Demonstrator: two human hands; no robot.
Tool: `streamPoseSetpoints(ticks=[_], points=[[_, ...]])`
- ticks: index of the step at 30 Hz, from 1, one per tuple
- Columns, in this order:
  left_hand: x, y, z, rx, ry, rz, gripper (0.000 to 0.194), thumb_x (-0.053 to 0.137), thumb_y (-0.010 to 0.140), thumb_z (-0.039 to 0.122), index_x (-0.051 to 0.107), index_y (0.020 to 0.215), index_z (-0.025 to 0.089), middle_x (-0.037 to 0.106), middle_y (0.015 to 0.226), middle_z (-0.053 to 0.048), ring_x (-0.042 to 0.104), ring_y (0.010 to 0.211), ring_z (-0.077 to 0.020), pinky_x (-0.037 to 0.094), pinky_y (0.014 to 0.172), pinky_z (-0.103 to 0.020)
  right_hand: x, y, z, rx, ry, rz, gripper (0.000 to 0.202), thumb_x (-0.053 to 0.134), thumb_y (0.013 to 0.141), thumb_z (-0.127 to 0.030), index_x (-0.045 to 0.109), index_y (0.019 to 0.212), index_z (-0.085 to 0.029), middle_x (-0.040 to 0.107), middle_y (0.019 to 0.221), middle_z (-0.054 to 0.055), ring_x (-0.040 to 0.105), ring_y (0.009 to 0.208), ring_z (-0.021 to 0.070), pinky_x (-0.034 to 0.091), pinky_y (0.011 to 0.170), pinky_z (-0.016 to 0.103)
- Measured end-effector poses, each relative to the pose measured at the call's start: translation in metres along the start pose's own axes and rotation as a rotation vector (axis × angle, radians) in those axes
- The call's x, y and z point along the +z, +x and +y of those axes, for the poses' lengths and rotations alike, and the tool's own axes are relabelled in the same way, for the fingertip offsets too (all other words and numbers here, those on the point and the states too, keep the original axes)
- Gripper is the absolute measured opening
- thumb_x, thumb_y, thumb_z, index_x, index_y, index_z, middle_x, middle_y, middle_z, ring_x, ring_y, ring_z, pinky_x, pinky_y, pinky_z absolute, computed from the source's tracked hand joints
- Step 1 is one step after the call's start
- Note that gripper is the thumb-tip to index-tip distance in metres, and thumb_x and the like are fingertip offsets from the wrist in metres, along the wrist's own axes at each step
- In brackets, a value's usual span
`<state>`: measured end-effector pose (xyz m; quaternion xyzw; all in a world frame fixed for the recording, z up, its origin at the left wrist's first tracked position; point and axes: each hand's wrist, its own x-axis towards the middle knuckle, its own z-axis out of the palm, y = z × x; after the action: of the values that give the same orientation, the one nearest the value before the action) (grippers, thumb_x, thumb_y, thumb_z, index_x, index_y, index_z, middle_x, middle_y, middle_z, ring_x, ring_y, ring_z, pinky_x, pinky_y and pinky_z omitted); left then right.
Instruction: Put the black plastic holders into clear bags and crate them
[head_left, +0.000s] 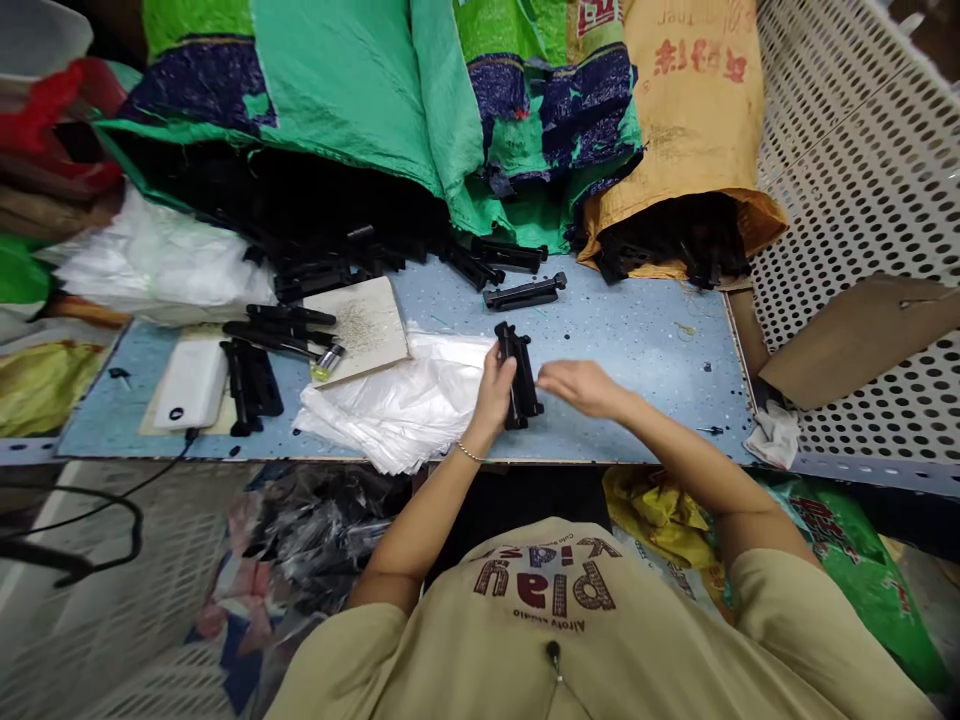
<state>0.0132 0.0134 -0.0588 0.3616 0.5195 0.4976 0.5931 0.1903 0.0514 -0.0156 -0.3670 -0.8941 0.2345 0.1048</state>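
Blue worktop [645,325], black plastic part [526,385] held near its front edge

From left: white power bank [191,380], speckled pad [367,325], stack of thin plastic bags [401,400]. Just right of these, the left hand [493,392] has its fingers clamped on the part. Beside it, the right hand [583,387] has fingertips together; cannot tell whether they pinch anything. Far right: perforated white panel [855,160].

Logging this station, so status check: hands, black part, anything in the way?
Left hand holding black part. Right hand close beside it, contact unclear. White plastic sheets lie beside left hand; nothing visibly blocking the part.
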Motion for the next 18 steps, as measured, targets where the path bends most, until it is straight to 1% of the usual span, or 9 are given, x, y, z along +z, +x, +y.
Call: streamPoseSetpoints(ticks=[2, 4, 6, 8, 11, 12, 14, 16, 18], points=[[0.013, 0.001, -0.024, 0.019, 0.135, -0.036, 0.05, 0.06, 0.094, 0.047, 0.054, 0.136, 0.022, 0.068, 0.121, -0.013, 0.069, 0.111, -0.0294, 0.058, 0.093, -0.046, -0.016, 0.04, 0.03, 0.048, -0.068, 0.108, 0.046, 0.031, 0.11, -0.048, 0.067, 0.119, -0.021, 0.07, 0.115, 0.012, 0.063, 0.101, 0.0273, 0.048, 0.082, 0.038], [0.03, -0.003, -0.044, 0.061, 0.262, -0.087, 0.043, 0.059, 0.093, 0.037, 0.059, 0.133, 0.02, 0.066, 0.131, -0.017, 0.063, 0.125, -0.0338, 0.049, 0.109, -0.053, -0.027, 0.081, 0.058, 0.125, -0.191, 0.2, 0.037, 0.044, 0.107, -0.032, 0.062, 0.135, -0.015, 0.061, 0.14, 0.019, 0.053, 0.127, 0.0341, 0.042, 0.101, 0.048], [0.043, -0.004, -0.055, 0.109, 0.322, -0.11, 0.041, 0.061, 0.091, 0.032, 0.062, 0.13, 0.018, 0.063, 0.136, -0.02, 0.056, 0.134, -0.0361, 0.038, 0.12, -0.054, -0.031, 0.11, 0.078, 0.237, -0.284, 0.163, 0.035, 0.051, 0.102, -0.02, 0.063, 0.133, -0.008, 0.061, 0.138, 0.025, 0.05, 0.13, 0.0377, 0.036, 0.106, 0.053], [0.045, 0.0, -0.056, 0.128, 0.324, -0.092, 0.045, 0.063, 0.091, 0.035, 0.06, 0.132, 0.018, 0.058, 0.142, -0.022, 0.05, 0.141, -0.0365, 0.033, 0.124, -0.054, -0.026, 0.117, 0.082, 0.322, -0.342, 0.12, 0.029, 0.052, 0.1, -0.017, 0.068, 0.122, -0.006, 0.068, 0.123, 0.026, 0.054, 0.119, 0.0381, 0.038, 0.101, 0.053], [0.032, 0.018, -0.04, 0.1, 0.164, 0.035, 0.065, 0.063, 0.093, 0.049, 0.041, 0.148, 0.022, 0.044, 0.156, -0.022, 0.047, 0.146, -0.0322, 0.038, 0.121, -0.053, -0.006, 0.087, 0.059, 0.319, -0.361, 0.198, 0.031, 0.046, 0.105, -0.027, 0.07, 0.113, -0.01, 0.071, 0.109, 0.023, 0.055, 0.105, 0.0356, 0.041, 0.09, 0.048], [0.027, 0.024, -0.031, 0.096, 0.079, 0.093, 0.068, 0.061, 0.094, 0.054, 0.035, 0.15, 0.024, 0.044, 0.157, -0.021, 0.049, 0.145, -0.0295, 0.042, 0.118, -0.05, 0.002, 0.071, 0.046, 0.282, -0.345, 0.232, 0.035, 0.043, 0.106, -0.032, 0.07, 0.114, -0.011, 0.071, 0.107, 0.021, 0.055, 0.103, 0.0344, 0.041, 0.087, 0.046], [0.016, 0.031, -0.013, 0.113, -0.064, 0.171, 0.069, 0.06, 0.094, 0.06, 0.035, 0.148, 0.027, 0.053, 0.148, -0.016, 0.058, 0.135, -0.0242, 0.049, 0.111, -0.042, 0.015, 0.037, 0.018, 0.153, -0.286, 0.26, 0.042, 0.039, 0.108, -0.043, 0.069, 0.117, -0.015, 0.071, 0.105, 0.017, 0.056, 0.1, 0.0315, 0.042, 0.085, 0.042], [0.01, 0.027, 0.004, 0.124, -0.127, 0.125, 0.064, 0.061, 0.093, 0.061, 0.042, 0.144, 0.027, 0.064, 0.128, -0.01, 0.068, 0.113, -0.0203, 0.057, 0.098, -0.034, 0.018, 0.011, -0.002, 0.034, -0.197, 0.304, 0.047, 0.033, 0.109, -0.049, 0.067, 0.119, -0.018, 0.07, 0.107, 0.014, 0.058, 0.099, 0.0284, 0.044, 0.086, 0.04], [0.006, 0.012, 0.019, 0.084, -0.153, -0.015, 0.064, 0.062, 0.092, 0.059, 0.046, 0.145, 0.027, 0.068, 0.109, -0.006, 0.071, 0.089, -0.0174, 0.06, 0.081, -0.03, 0.012, -0.001, -0.008, 0.002, -0.166, 0.398, 0.051, 0.03, 0.109, -0.053, 0.065, 0.122, -0.019, 0.069, 0.111, 0.014, 0.059, 0.101, 0.0273, 0.046, 0.088, 0.04]])
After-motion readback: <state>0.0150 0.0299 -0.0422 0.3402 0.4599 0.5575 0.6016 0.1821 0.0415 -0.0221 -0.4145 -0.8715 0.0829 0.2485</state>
